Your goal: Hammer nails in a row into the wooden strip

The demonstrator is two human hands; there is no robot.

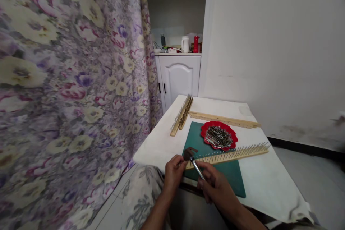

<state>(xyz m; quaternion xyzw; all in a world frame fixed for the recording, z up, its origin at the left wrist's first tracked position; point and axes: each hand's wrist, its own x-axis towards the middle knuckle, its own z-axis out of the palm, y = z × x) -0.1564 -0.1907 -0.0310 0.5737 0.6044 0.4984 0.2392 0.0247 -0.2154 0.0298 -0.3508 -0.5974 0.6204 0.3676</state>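
Observation:
My right hand grips a claw hammer by its metal shaft. The dark hammer head hovers over the left end of a wooden strip studded with rows of upright nails. At that same end, the fingers of my left hand are pinched together; what they hold, if anything, is hidden. The strip lies slantwise across a green cutting mat. Just behind it, a red scalloped dish holds a heap of loose nails.
Two nail-studded strips lie at the table's back left. More wooden strips rest behind the dish. The white-covered table has a floral curtain to its left and a wall to its right. A white cabinet stands beyond.

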